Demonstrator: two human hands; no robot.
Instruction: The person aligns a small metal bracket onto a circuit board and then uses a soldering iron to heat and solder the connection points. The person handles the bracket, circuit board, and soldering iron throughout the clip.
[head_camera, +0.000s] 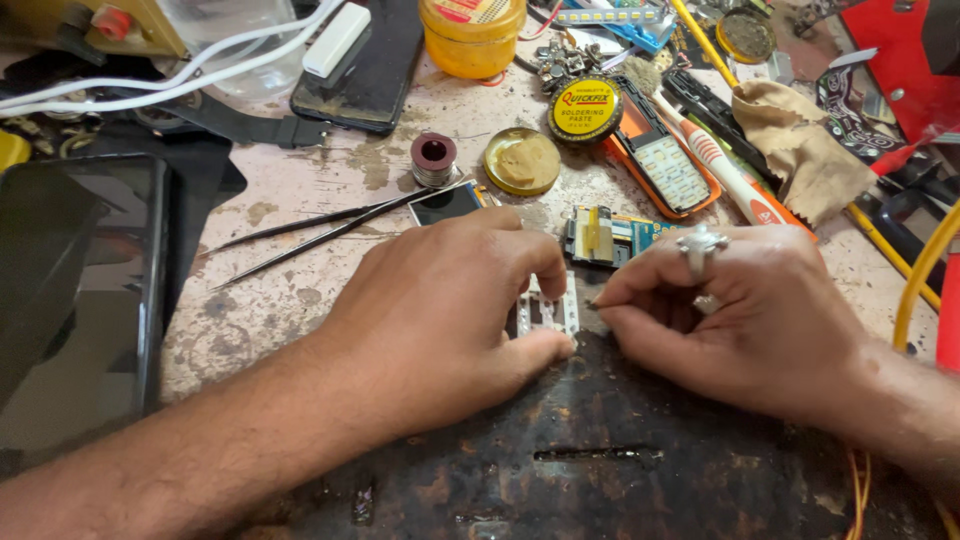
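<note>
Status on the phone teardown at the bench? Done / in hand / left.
Done: an orange phone lies opened, and a small screen and circuit board lie loose. In hand: left hand pinches a small white frame part at the dark mat's edge; right hand meets it with pinched fingertips. Left: tweezers, solder spool and open paste tin lie unheld.

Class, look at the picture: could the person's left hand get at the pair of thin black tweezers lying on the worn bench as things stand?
Probably yes. The thin black tweezers lie uncovered on the bench beside the left hand, with nothing between them. But its fingers hold a small white slotted part, which would need releasing first.
</note>
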